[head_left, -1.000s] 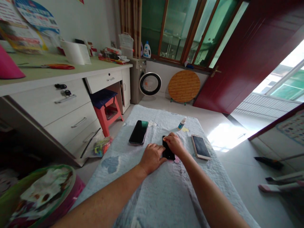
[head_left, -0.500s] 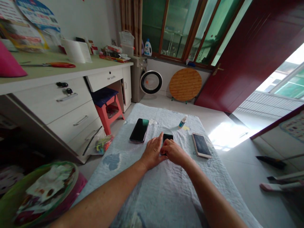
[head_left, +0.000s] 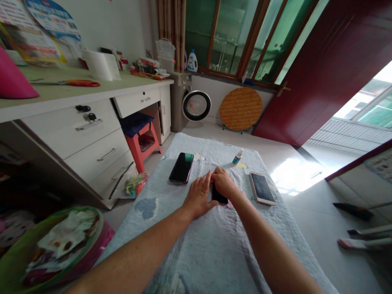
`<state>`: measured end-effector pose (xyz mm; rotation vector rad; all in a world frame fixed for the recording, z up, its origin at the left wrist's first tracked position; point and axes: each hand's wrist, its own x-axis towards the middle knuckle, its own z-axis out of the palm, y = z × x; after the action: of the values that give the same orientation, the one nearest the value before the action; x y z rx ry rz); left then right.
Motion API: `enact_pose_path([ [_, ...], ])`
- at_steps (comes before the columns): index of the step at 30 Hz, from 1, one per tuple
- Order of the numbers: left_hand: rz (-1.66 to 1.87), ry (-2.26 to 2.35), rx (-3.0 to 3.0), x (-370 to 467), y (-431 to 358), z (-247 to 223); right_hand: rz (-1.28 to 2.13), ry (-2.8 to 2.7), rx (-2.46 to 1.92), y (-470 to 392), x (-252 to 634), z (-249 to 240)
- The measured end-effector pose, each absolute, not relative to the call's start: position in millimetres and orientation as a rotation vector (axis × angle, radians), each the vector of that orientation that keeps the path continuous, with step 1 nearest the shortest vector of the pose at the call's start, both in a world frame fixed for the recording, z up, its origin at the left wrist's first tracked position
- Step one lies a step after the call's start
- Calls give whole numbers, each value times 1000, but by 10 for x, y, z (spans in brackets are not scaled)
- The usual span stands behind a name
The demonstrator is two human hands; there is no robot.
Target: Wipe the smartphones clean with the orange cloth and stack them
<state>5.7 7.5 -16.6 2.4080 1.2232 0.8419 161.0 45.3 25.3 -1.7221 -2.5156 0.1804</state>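
A small black smartphone (head_left: 219, 197) lies on the cloth-covered table, partly under my hands. My left hand (head_left: 199, 196) braces its left side, fingers stretched along the edge and thumb at the near end. Over the phone's far end, my right hand (head_left: 223, 181) is closed, its fingertips pressed down; whatever they pinch is hidden. To the left lies a larger black smartphone (head_left: 181, 168), screen up. On the right is a white-framed smartphone (head_left: 262, 188) with a dark screen. A small spray bottle (head_left: 237, 157) with a white top stands behind my right hand.
A pale blue patterned cloth (head_left: 196, 253) covers the table. At left are a desk with drawers (head_left: 92, 134), a red stool (head_left: 142, 143) and a bin (head_left: 101, 228) holding used tissues. Beyond stand an open washing machine (head_left: 180, 98) and a round wooden tabletop (head_left: 241, 108).
My right hand has moved from the phone's near part to its far end, uncovering the near part. My left hand stays at the phone's side.
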Motion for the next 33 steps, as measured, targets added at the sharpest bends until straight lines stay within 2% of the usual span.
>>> enact_pose_path([
  [11, 888, 1291, 2444, 63, 58, -152, 333, -2536, -1559, -30, 1552, 224],
  [18, 853, 1282, 2491, 69, 45, -164, 596, -2450, -1437, -118, 1635, 324],
  [24, 813, 1189, 2620, 60, 19, -42, 299, -2198, -1629, 129, 1766, 305],
  [28, 692, 961, 2756, 68, 21, 13, 264, -2224, -1694, 291, 1793, 173],
  [33, 626, 939, 2729, 76, 37, -14, 173, -2172, -1765, 525, 1821, 73],
])
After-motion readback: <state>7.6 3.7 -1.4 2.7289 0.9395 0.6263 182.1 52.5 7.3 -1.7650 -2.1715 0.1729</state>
